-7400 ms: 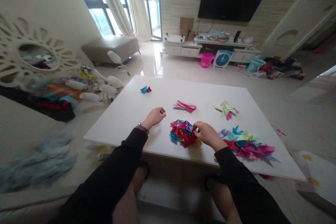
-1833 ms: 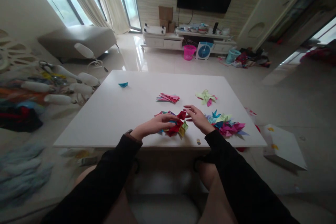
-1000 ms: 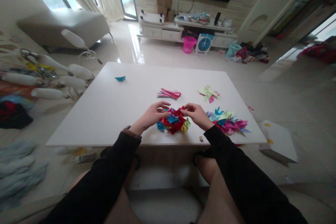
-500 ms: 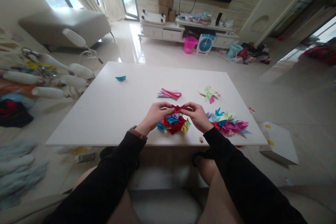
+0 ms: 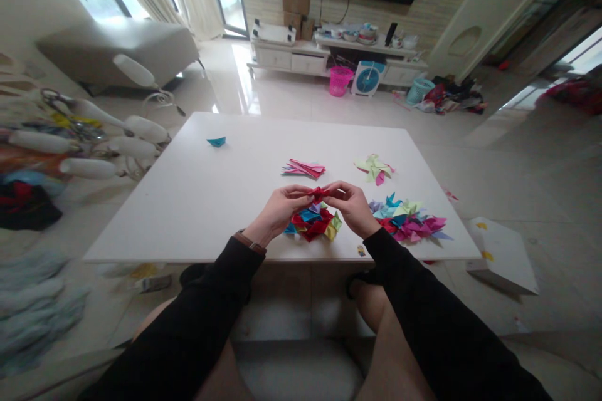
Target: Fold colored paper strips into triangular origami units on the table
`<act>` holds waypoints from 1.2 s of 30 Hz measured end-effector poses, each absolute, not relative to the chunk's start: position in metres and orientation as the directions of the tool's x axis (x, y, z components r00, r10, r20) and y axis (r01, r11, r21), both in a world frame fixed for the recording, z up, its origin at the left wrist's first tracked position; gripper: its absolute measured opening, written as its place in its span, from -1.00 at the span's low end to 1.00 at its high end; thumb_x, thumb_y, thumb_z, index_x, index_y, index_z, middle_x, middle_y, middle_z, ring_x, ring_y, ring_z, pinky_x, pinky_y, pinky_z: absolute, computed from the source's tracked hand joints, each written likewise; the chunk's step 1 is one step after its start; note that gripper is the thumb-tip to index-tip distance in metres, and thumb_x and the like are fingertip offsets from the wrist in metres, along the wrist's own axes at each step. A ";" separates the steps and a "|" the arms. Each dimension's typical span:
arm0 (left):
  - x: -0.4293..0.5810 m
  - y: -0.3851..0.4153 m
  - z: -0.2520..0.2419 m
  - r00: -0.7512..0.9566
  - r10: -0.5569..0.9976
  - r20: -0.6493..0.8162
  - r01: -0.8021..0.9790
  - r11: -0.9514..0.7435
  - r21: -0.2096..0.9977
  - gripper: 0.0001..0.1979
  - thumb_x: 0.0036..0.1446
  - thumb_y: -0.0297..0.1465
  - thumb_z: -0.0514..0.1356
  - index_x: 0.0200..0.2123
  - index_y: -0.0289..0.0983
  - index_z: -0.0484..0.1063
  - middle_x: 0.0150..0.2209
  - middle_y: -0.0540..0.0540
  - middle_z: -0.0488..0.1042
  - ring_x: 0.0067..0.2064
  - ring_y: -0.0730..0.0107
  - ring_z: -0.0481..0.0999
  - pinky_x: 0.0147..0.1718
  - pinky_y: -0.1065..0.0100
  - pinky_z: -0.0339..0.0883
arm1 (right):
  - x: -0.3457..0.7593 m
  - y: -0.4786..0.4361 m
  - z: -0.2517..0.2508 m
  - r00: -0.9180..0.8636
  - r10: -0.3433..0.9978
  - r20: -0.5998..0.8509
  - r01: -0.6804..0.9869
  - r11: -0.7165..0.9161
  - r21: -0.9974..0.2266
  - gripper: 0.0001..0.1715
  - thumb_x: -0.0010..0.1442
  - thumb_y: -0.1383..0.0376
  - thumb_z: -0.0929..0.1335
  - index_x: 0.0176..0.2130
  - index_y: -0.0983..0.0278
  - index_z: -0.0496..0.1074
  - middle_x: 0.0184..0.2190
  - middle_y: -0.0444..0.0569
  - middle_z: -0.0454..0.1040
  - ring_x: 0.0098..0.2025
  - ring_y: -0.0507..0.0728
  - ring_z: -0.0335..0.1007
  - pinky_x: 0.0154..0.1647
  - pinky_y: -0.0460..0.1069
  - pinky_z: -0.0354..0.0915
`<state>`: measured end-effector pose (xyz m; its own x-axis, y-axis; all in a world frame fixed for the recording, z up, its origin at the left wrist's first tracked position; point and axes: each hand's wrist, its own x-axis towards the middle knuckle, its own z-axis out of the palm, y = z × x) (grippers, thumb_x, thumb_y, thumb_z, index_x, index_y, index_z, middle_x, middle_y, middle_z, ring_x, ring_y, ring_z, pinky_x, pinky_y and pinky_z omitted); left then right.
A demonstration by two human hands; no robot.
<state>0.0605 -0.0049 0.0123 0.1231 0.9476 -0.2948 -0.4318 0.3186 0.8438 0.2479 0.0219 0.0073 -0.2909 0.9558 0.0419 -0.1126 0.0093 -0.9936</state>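
Note:
My left hand (image 5: 281, 210) and my right hand (image 5: 350, 207) both pinch a small red folded paper piece (image 5: 319, 192), held just above a heap of coloured folded papers (image 5: 314, 224) near the front edge of the white table (image 5: 197, 200). Each hand has its fingertips closed on one end of the red piece. A second heap of folded papers (image 5: 408, 220) lies right of my right hand.
Farther back on the table lie a flat pink stack (image 5: 304, 168), a pale green and pink cluster (image 5: 374, 168) and one blue piece (image 5: 217, 141) at the far left. A white box (image 5: 503, 254) sits on the floor to the right. A TV cabinet (image 5: 329, 59) stands far behind.
My hands have lifted the red piece a little off the heap and drawn closer together around it. Earlier the left hand reached into the heap while the right hovered open.

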 end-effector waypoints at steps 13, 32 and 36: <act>0.061 -0.005 0.008 0.106 0.954 -0.279 -0.434 0.297 0.851 -0.67 -0.17 -0.42 0.51 -0.29 -0.34 0.57 -0.33 -0.16 0.65 -0.30 0.34 0.62 -0.23 0.32 0.46 | 0.250 0.024 0.006 -0.266 0.963 0.036 -0.109 0.007 -0.994 -0.66 -0.06 0.19 0.57 -0.29 0.22 0.49 -0.20 -0.06 0.57 -0.14 0.15 0.50 -0.13 0.04 0.41; 0.062 -0.004 0.011 -0.021 0.974 -0.225 -0.166 0.218 0.962 -0.72 -0.13 -0.46 0.42 -0.27 -0.35 0.54 -0.22 -0.17 0.58 -0.28 0.35 0.56 -0.23 0.28 0.47 | 0.277 0.047 -0.021 -0.314 0.942 0.117 0.767 0.324 -0.554 -0.92 0.07 0.38 0.42 -0.43 0.28 0.58 -0.40 -0.06 0.51 -0.32 0.07 0.39 -0.22 -0.04 0.24; 0.061 -0.004 0.009 -0.031 0.976 -0.216 -0.153 0.209 0.966 -0.72 -0.15 -0.49 0.41 -0.29 -0.35 0.53 -0.22 -0.14 0.55 -0.30 0.39 0.54 -0.29 0.33 0.44 | 0.278 0.055 -0.037 -0.298 0.955 0.006 0.872 0.274 -0.405 -0.87 0.08 0.34 0.41 -0.37 0.28 0.62 -0.31 0.00 0.52 -0.25 0.11 0.41 -0.19 -0.05 0.23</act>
<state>0.0609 -0.0043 0.0094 -0.0314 0.9759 -0.2161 -0.1530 0.2090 0.9659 0.2776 0.0550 -0.0366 -0.2978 0.9546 0.0057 0.8719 0.2745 -0.4054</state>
